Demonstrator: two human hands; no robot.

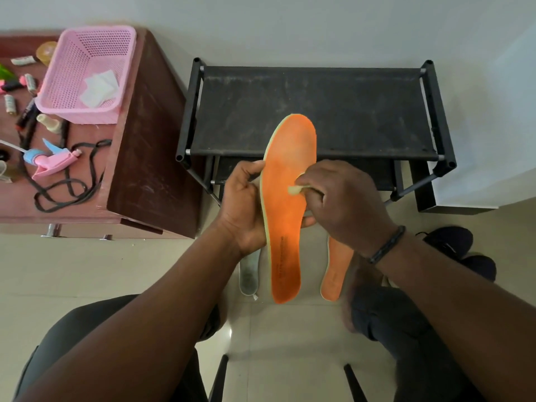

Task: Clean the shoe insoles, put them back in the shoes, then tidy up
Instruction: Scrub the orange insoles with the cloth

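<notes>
On orange insole (285, 198): print (unreadable)

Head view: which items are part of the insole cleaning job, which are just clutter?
In the job: orange insole held by left hand; pale wipe pinched in right hand; second orange insole; pale insole; dark shoes.

Lying about: pink basket; spray nozzle; black cord; shoe rack.

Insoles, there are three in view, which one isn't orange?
The pale grey-white insole on the floor, left of the orange insole in the hands. The second orange insole lies on the floor to the right.
</notes>
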